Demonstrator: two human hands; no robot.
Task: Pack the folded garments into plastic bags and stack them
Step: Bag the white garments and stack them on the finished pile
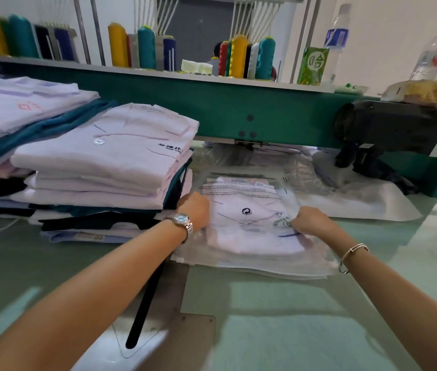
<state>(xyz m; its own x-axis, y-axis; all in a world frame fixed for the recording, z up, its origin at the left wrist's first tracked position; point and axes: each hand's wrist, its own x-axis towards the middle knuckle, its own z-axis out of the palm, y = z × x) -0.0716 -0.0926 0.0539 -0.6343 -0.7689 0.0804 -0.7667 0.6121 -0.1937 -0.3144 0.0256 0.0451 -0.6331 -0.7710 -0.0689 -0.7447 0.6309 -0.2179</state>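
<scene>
A folded white garment (241, 231) lies inside a clear printed plastic bag (238, 183) on a flat pile of bags at the table's centre. My left hand (194, 208), a watch on its wrist, grips the bag's left edge beside the garment. My right hand (311, 220), with a bracelet, is closed on the bag's right side over the garment's logo. To the left stands a tall stack of folded white and teal garments (110, 156), with a second stack (22, 111) behind it.
A green machine beam (212, 103) runs across the back, with a black motor unit (388, 129) at right. Thread cones (238, 57), a green carton (312, 65) and water bottles (338, 36) sit on its shelf. A black bar (145, 303) and clear template lie near me.
</scene>
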